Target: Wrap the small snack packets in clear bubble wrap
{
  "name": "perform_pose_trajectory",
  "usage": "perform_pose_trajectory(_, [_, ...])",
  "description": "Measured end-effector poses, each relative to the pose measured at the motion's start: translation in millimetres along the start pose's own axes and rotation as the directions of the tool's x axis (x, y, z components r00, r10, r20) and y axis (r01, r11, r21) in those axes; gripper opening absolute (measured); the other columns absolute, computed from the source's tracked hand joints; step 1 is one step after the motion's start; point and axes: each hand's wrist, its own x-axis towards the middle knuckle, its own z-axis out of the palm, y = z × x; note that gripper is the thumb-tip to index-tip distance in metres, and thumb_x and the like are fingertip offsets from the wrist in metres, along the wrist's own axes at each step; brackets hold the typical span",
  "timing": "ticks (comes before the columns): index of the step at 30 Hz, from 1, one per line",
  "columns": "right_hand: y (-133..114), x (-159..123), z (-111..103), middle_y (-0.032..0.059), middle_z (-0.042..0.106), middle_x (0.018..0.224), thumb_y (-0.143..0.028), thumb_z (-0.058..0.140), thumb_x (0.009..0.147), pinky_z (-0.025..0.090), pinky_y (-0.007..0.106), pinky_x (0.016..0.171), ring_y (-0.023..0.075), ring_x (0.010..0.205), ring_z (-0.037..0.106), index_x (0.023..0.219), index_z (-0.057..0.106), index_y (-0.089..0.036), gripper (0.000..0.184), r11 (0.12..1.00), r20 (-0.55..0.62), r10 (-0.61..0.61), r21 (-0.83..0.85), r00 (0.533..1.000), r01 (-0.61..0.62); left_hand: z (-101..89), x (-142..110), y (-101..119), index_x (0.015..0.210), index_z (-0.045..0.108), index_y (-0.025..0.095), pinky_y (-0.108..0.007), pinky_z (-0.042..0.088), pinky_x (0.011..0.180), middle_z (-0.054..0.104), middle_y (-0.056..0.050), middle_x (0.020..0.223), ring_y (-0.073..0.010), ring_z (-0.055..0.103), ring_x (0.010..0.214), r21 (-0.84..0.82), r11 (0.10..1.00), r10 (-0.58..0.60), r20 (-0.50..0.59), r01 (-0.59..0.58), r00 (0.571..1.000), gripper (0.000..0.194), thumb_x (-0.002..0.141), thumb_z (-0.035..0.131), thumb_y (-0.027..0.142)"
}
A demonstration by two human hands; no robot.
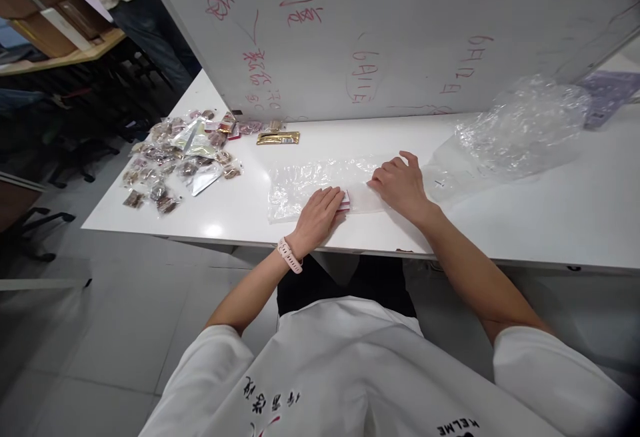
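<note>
A strip of clear bubble wrap (305, 173) lies flat on the table in front of me. My left hand (319, 215) rests flat over a small red-and-white packet (345, 201) on this wrap, covering most of it. The packet's kind cannot be made out. To its right, my right hand (400, 183) touches the wrap palm down, fingers bent and partly apart; nothing shows in its grasp. From there the plastic runs right into a large crumpled heap of wrap (525, 130).
Many small clear-wrapped packets (173, 157) are piled on the table's left end. A gold stick-shaped sachet (278, 138) lies behind the wrap. A whiteboard (400, 37) with red writing stands along the back. A purple sheet (610, 97) is at far right. Another person's legs (150, 30) show at upper left.
</note>
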Motion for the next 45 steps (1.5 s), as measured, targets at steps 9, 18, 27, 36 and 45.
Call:
perform_pose_trajectory(9, [-52, -19, 3, 0.0091, 0.066, 0.125, -0.045, 0.053, 0.099, 0.048, 0.043, 0.094, 0.0269, 0.113, 0.058, 0.127, 0.062, -0.022, 0.036, 0.940, 0.012, -0.160, 0.307, 0.987, 0.148, -4.2, 5, -3, 0.133, 0.051, 0.017, -0.049, 0.050, 0.103, 0.061, -0.016, 0.132, -0.0294, 0.057, 0.123, -0.056, 0.995, -0.089, -0.019, 0.088, 0.996, 0.037, 0.096, 0.056, 0.023])
perform_pose_trajectory(18, [-50, -20, 12, 0.0096, 0.069, 0.122, -0.023, 0.044, 0.100, 0.047, 0.042, 0.090, 0.0271, 0.109, 0.061, 0.125, 0.063, -0.022, 0.031, 0.924, 0.123, -0.149, 0.369, 0.981, 0.094, -20.8, 13, -7, 0.102, 0.062, 0.016, -0.037, 0.050, 0.079, 0.065, -0.010, 0.102, -0.0249, 0.061, 0.095, 0.025, 0.980, -0.198, 0.031, 0.197, 0.980, 0.012, 0.094, 0.061, 0.025])
perform_pose_trajectory(27, [-57, -43, -10, 0.0075, 0.076, 0.104, -0.035, 0.044, 0.104, 0.047, 0.039, 0.088, 0.0229, 0.094, 0.070, 0.116, 0.068, -0.023, 0.030, 0.930, 0.181, -0.211, 0.341, 0.961, 0.140, -60.6, -13, 5, 0.095, 0.071, 0.022, -0.033, 0.049, 0.072, 0.073, -0.005, 0.088, -0.0227, 0.068, 0.083, 0.042, 0.973, -0.229, 0.246, 0.225, 0.942, 0.014, 0.091, 0.065, 0.034])
perform_pose_trajectory(36, [-44, -12, -19, 0.0034, 0.076, 0.107, -0.040, 0.039, 0.103, 0.046, 0.034, 0.073, 0.0231, 0.090, 0.068, 0.121, 0.068, -0.025, 0.038, 0.918, 0.396, -0.179, 0.397, 0.901, 0.008, -104.8, -27, -45, 0.067, 0.070, 0.024, -0.029, 0.039, 0.058, 0.066, 0.000, 0.060, -0.0173, 0.057, 0.058, 0.139, 0.907, -0.421, 0.341, 0.398, 0.840, 0.031, 0.090, 0.064, 0.044])
perform_pose_trajectory(45, [-44, 4, -14, 0.0033, 0.074, 0.093, -0.047, 0.035, 0.104, 0.036, 0.029, 0.064, 0.0199, 0.081, 0.065, 0.098, 0.070, -0.024, 0.043, 0.917, 0.485, -0.165, 0.397, 0.859, -0.047, -68.0, -25, -7, 0.122, 0.056, 0.020, -0.049, 0.048, 0.092, 0.067, -0.012, 0.113, -0.0291, 0.059, 0.107, 0.092, 0.960, -0.227, -0.285, 0.263, 0.931, 0.037, 0.101, 0.048, 0.049])
